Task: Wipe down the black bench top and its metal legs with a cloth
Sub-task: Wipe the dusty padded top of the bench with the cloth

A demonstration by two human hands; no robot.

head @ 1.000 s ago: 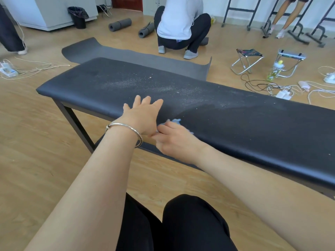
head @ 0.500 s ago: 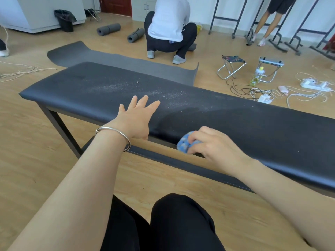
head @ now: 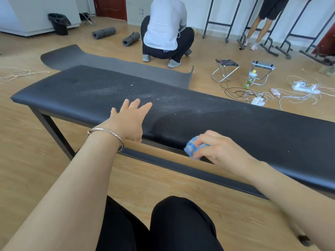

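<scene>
A long black bench top (head: 244, 124) runs from left to right in front of me, with pale dust scattered across its middle. My left hand (head: 129, 120) rests flat on its near edge, fingers straight and spread. My right hand (head: 215, 148) grips a bunched blue cloth (head: 192, 147) against the near edge of the bench, right of the left hand. A dark metal leg (head: 52, 131) stands under the left end, and a dark rail (head: 190, 169) runs below the top.
A grey mat (head: 116, 64) lies on the wood floor behind the bench. Beyond it a person (head: 165, 29) crouches. Two folding stools (head: 225, 68), a bottle (head: 250, 78) and cables with power strips (head: 304, 86) lie at the back right. My knees (head: 163, 223) are below.
My right hand has slid the blue cloth to the right along the bench's near edge, away from the left hand. The left hand has stayed flat on the bench.
</scene>
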